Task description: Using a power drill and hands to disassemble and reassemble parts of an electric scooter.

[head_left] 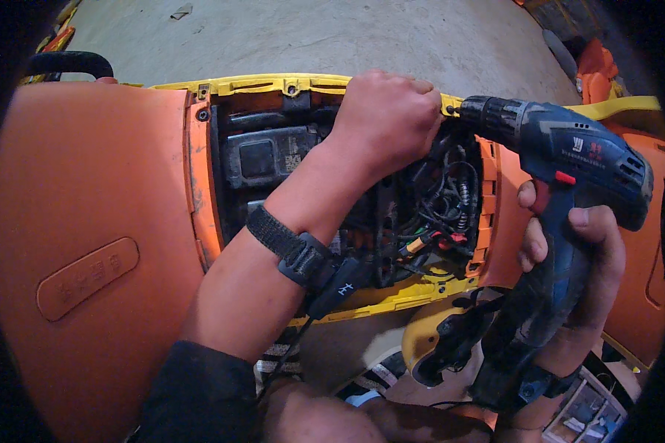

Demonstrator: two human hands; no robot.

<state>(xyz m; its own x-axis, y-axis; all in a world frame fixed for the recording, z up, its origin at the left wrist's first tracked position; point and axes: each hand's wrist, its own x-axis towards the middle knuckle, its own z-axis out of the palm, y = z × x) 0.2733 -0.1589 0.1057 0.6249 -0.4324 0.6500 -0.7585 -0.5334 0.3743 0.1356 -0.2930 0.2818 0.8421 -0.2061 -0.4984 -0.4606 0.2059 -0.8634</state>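
My right hand (598, 236) grips a dark blue cordless drill (580, 148) by its handle, a finger at the red trigger. The drill lies level, its black chuck (488, 114) pointing left, with the tip at a dark screw head on the yellow trim (251, 85) along the far edge. My left hand (388, 114) reaches across the open bay and is closed at that trim, just left of the chuck. Its fingertips are hidden behind the hand, so what they hold does not show. A black strap circles my left wrist.
Orange panels (81, 199) lie on both sides of the bay. Inside are a black box (270, 156) and tangled black cables (451, 199) with yellow and red connectors. A yellow rounded part (425, 336) hangs below. At lower right stands a divided tray (587, 410) of small items.
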